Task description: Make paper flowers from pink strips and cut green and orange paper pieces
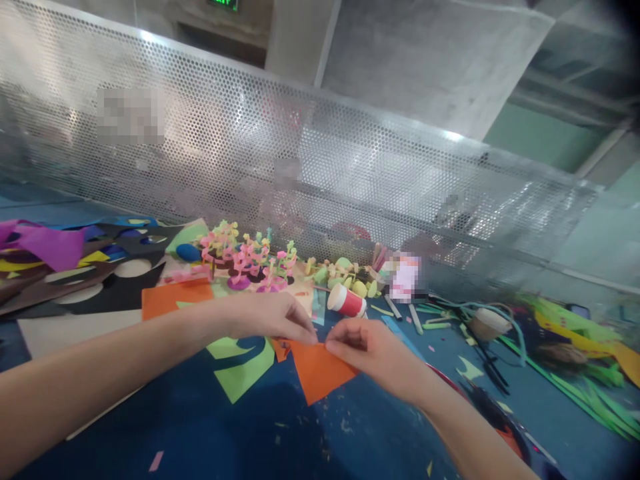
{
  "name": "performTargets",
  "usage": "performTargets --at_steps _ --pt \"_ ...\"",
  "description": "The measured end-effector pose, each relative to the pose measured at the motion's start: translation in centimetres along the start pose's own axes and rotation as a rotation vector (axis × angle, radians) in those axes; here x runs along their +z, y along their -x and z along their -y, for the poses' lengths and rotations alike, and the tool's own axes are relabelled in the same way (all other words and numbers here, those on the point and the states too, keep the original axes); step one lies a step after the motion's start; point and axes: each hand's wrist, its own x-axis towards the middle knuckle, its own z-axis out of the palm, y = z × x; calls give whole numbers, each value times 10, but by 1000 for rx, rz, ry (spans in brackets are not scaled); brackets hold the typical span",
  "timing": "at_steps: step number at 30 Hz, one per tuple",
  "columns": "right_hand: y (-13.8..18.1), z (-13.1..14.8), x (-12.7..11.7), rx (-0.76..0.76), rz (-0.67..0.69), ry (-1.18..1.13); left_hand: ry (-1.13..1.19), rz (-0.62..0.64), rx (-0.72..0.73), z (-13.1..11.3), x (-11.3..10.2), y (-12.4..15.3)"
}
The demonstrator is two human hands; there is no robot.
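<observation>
An orange paper piece (316, 372) lies tilted over the blue table top, near its middle. My left hand (270, 315) pinches its upper left edge with fingers pressed together. My right hand (367, 350) pinches the same upper edge from the right, fingers curled closed. Both hands meet at the paper's top corner. A light green cut-out sheet (243, 372) lies just left of the orange piece, under my left hand.
A red and white cup (347, 301) lies on its side behind my hands. Pink and yellow paper figures (250, 260) stand further back. Coloured paper sheets (60, 257) pile at the left, green strips (580, 373) at the right. A perforated metal screen (320, 173) backs the table.
</observation>
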Motion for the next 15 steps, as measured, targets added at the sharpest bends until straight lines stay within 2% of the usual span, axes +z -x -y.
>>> performTargets --at_steps 5,10,15 --pt "1 2 0 2 14 -29 32 1 38 0 0 -1" --pt "2 4 -2 17 20 120 109 7 38 3 1 -4" --pt "1 2 -2 -1 20 80 139 31 15 2 3 -3"
